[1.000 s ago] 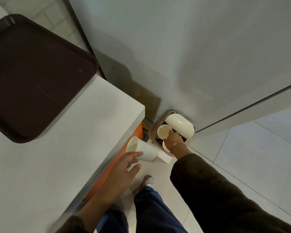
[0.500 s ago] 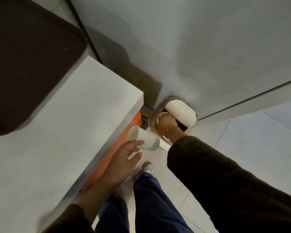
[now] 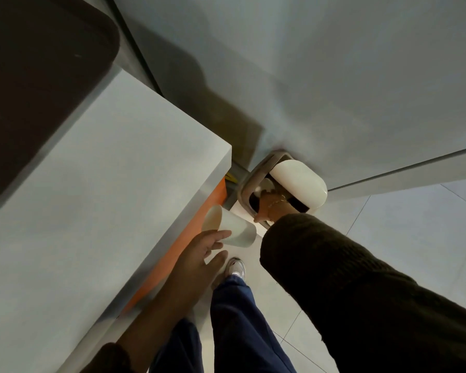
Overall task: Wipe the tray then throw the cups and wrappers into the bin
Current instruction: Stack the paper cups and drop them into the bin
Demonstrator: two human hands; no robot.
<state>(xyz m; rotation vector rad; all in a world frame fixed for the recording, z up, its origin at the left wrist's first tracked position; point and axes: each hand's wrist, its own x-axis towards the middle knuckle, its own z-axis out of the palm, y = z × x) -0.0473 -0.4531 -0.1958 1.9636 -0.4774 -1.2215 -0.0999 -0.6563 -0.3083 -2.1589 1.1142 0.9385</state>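
On the far left, our dark brown rectangular plastic tray (image 3: 38, 90) is lying on the pale grey countertop (image 3: 105, 197), well apart from both hands. We are judging the wiping step to be over, since we are standing at the bin, though the dark surface is not showing whether it is clean.

Moving right, just past the counter's edge, our left hand (image 3: 199, 254) is holding a white tapered paper cup (image 3: 232, 228) on its side. The fingers and thumb are pinching its wall lightly, and its mouth is pointing back toward the counter. This cup is hanging near the bin but not over the opening, so it is waiting its turn.

Further right, the grey-rimmed floor bin (image 3: 249, 184) is standing against the wall with its cream rounded lid (image 3: 299, 181) tipped open. Our right hand (image 3: 269, 205) is reaching down through the opening, and a second pale cup (image 3: 264, 184) is showing inside the rim, just beside it. The fingers are hidden, so we cannot tell whether they are gripping that cup or are apart from it.

We are therefore judging the binning as under way: one cup is in the bin and one is left to drop. No wrappers are showing in view, so we cannot tell how that part stands.
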